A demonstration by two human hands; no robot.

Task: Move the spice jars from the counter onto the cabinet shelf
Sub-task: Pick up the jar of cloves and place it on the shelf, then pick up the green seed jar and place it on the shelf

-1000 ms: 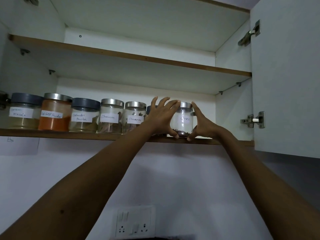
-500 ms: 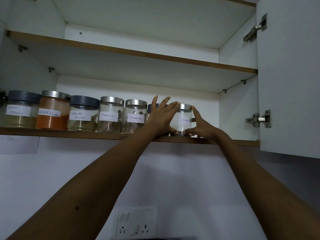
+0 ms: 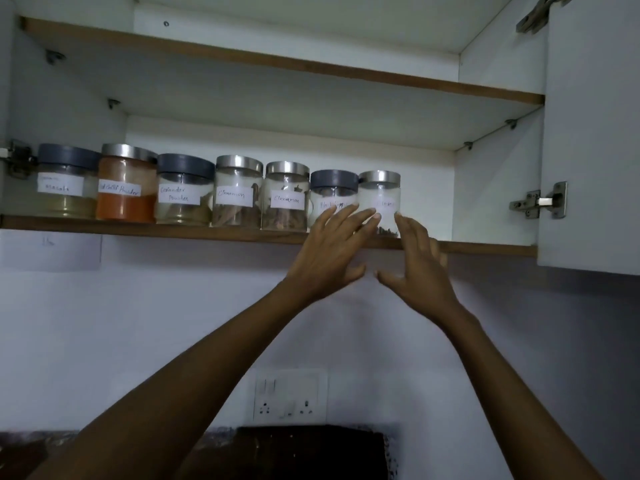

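Observation:
Several labelled spice jars stand in a row on the lower cabinet shelf [image 3: 173, 230]. The rightmost is the cloves jar [image 3: 380, 195] with a steel lid, beside the black pepper jar [image 3: 333, 192] with a dark lid. My left hand [image 3: 330, 252] and my right hand [image 3: 417, 261] are spread open just below and in front of these two jars, fingers straight, holding nothing. The left fingertips overlap the pepper jar's lower part; the right fingertips reach the cloves jar's lower right edge.
Free shelf room lies to the right of the cloves jar. The upper shelf [image 3: 311, 65] holds nothing visible. The open cabinet door [image 3: 592, 133] hangs at the right with its hinge [image 3: 540, 202]. A wall socket plate [image 3: 289, 396] sits below, above a dark counter.
Both hands have let go of the cloves jar and dropped back from the shelf with fingers spread. The black pepper jar, hidden before by my left hand, now shows.

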